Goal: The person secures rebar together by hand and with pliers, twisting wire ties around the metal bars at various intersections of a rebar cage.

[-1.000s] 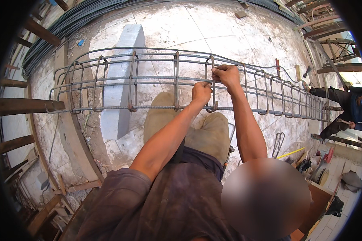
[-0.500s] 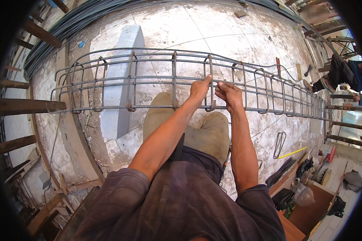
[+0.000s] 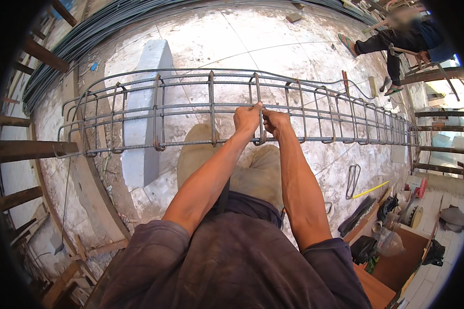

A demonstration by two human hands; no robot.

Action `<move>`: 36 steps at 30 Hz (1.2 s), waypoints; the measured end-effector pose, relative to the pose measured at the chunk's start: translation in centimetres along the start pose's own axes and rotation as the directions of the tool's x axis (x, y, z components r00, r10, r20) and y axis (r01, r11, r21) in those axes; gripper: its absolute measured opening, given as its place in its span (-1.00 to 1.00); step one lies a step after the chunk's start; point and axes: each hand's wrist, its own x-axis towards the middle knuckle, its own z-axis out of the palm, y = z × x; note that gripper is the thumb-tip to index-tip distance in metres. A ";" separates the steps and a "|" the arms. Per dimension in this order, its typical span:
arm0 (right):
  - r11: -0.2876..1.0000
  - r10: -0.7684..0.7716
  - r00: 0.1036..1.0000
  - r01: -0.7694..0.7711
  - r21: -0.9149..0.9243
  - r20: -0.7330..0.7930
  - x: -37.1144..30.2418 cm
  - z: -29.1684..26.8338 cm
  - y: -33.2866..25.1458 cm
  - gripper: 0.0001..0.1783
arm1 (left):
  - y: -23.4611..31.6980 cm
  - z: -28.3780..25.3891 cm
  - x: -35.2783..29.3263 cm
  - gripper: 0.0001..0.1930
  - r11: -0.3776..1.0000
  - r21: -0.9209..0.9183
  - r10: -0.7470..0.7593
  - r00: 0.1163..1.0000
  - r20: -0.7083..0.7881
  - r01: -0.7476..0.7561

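A long rebar cage (image 3: 185, 106) of straight bars and bent stirrups stretches across in front of me, over my knees. My left hand (image 3: 247, 119) is closed at its middle, the thumb pressed against a stirrup (image 3: 258, 88) by a lengthwise bar. Just right of that same stirrup is my right hand (image 3: 277, 122), its fingers curled together in a pinch. Whatever lies between those fingertips is too small to make out. Below the hands, the stirrup's lower end meets the near bottom bar.
A pale block (image 3: 142, 159) lies under the cage's left part. Long bars (image 3: 87, 49) are bundled at the far left. Red-handled pliers (image 3: 345, 80) lie beyond the cage. Another person (image 3: 384, 46) sits at the far right. Loose stirrups (image 3: 352, 181) and a yellow strip (image 3: 371, 190) lie nearer right.
My right hand has come in against the stirrup beside my left hand, its fingers now more curled. The view has shifted, bringing more of the other person into sight.
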 end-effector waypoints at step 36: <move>-0.239 -0.216 0.657 0.682 -0.691 0.722 -1.3 -0.1 -11.7 -0.71 | -1.5 -1.1 0.2 -0.53 0.991 0.017 0.131 0.984 0.123 -0.134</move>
